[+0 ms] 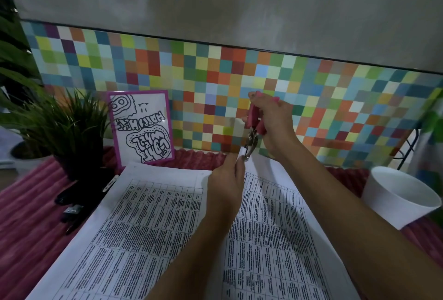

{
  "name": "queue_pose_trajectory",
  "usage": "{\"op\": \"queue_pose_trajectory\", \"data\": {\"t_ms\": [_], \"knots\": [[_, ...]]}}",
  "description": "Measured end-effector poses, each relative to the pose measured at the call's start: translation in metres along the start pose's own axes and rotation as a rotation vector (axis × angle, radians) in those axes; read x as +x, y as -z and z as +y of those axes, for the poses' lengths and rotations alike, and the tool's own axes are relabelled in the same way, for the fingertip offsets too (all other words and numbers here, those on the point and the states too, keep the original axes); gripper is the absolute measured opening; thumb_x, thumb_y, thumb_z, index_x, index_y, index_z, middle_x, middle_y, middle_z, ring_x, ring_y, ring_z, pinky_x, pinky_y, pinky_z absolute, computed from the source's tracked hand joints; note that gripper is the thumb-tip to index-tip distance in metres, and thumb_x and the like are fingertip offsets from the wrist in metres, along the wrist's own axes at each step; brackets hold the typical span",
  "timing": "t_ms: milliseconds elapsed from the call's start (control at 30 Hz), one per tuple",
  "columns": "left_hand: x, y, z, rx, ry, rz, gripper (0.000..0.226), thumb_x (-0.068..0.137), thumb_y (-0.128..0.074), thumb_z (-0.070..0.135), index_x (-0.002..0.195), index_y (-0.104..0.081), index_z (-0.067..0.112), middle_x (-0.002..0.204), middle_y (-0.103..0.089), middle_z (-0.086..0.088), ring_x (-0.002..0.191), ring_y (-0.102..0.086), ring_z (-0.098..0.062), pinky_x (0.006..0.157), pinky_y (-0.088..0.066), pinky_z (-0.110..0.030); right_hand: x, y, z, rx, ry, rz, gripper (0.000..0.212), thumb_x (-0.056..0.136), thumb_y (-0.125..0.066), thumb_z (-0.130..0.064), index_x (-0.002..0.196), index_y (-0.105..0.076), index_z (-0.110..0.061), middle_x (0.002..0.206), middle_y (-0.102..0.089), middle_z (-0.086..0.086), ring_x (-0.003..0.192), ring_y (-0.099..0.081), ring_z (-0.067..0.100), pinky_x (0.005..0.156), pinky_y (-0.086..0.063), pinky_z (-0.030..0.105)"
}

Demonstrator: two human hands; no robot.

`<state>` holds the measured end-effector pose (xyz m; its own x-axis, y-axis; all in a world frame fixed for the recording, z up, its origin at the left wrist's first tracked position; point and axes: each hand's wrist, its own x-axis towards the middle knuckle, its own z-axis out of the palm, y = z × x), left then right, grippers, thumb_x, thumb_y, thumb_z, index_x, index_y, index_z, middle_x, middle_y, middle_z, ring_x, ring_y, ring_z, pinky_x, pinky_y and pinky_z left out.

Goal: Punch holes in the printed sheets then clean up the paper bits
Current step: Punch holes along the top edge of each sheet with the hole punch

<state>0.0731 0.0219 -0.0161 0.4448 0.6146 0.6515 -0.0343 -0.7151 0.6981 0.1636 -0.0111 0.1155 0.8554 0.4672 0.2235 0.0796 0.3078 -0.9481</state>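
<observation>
Printed sheets point(153, 227) covered in tables of small text lie on a pink ribbed mat point(26, 223). My left hand point(226, 183) pinches the far edge of a sheet and lifts it. My right hand point(271, 120) grips a pink-handled hole punch point(254, 129) held upright, handles up. Its metal jaws sit over the lifted paper edge, just above my left fingers. No paper bits are visible.
A white cup point(402, 194) stands at the right on the mat. At the left are a potted grass plant point(64, 127), a purple-framed drawing point(141, 127) leaning on the colourful tiled wall, and dark pens point(72, 208) beside the sheets. A black wire rack point(407, 148) is at far right.
</observation>
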Motion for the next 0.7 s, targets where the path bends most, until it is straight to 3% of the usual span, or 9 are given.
{"op": "queue_pose_trajectory", "data": {"t_ms": [200, 267, 333, 433, 567, 700], "knots": [[0.001, 0.0, -0.004, -0.017, 0.04, -0.001, 0.024, 0.103, -0.045, 0.025, 0.093, -0.061, 0.011, 0.055, -0.043, 0.013, 0.044, -0.041, -0.003, 0.043, -0.026, -0.013, -0.002, 0.003, 0.005, -0.051, 0.093, 0.107, 0.011, 0.092, -0.064, -0.013, 0.094, -0.068, -0.003, 0.062, -0.061, 0.015, 0.039, -0.053, 0.017, 0.04, -0.04, 0.02], [0.001, 0.001, -0.007, -0.005, 0.047, 0.002, 0.023, 0.103, -0.045, 0.024, 0.094, -0.062, 0.011, 0.054, -0.044, 0.011, 0.044, -0.041, -0.003, 0.043, -0.026, -0.014, -0.003, 0.005, 0.006, -0.099, 0.112, 0.093, 0.019, 0.093, -0.063, -0.014, 0.077, -0.069, -0.005, 0.063, -0.061, 0.018, 0.043, -0.052, 0.023, 0.045, -0.044, 0.024], [0.001, 0.001, -0.01, 0.003, 0.057, 0.007, 0.023, 0.104, -0.044, 0.025, 0.095, -0.062, 0.011, 0.053, -0.045, 0.009, 0.043, -0.04, -0.004, 0.042, -0.026, -0.018, -0.002, 0.006, 0.005, -0.102, 0.074, 0.089, 0.021, 0.092, -0.065, -0.015, 0.071, -0.069, -0.011, 0.064, -0.063, 0.015, 0.058, -0.055, 0.03, 0.06, -0.053, 0.04], [0.0, 0.0, -0.009, -0.016, 0.047, -0.031, 0.023, 0.103, -0.044, 0.025, 0.097, -0.061, 0.012, 0.054, -0.045, 0.009, 0.043, -0.041, -0.005, 0.042, -0.028, -0.019, 0.005, 0.008, 0.001, -0.107, -0.006, 0.097, 0.003, 0.087, -0.071, -0.013, 0.086, -0.072, -0.01, 0.082, -0.07, 0.014, 0.075, -0.065, 0.033, 0.079, -0.056, 0.051], [-0.002, -0.001, -0.008, -0.054, 0.027, -0.056, 0.024, 0.104, -0.043, 0.025, 0.098, -0.062, 0.011, 0.059, -0.056, -0.001, 0.049, -0.054, -0.016, 0.045, -0.041, -0.036, 0.011, 0.01, -0.004, -0.166, -0.066, 0.0, 0.022, 0.085, -0.072, -0.009, 0.106, -0.071, -0.002, 0.091, -0.073, 0.012, 0.077, -0.07, 0.026, 0.082, -0.057, 0.045], [-0.002, 0.0, -0.009, -0.131, 0.032, -0.009, 0.025, 0.103, -0.045, 0.025, 0.088, -0.06, 0.013, 0.056, -0.048, 0.004, 0.047, -0.045, -0.01, 0.045, -0.037, -0.035, 0.008, 0.01, -0.008, -0.073, -0.114, -0.105, 0.028, 0.09, -0.065, -0.008, 0.116, -0.064, 0.003, 0.096, -0.073, 0.017, 0.081, -0.072, 0.028, 0.079, -0.057, 0.041]]}}
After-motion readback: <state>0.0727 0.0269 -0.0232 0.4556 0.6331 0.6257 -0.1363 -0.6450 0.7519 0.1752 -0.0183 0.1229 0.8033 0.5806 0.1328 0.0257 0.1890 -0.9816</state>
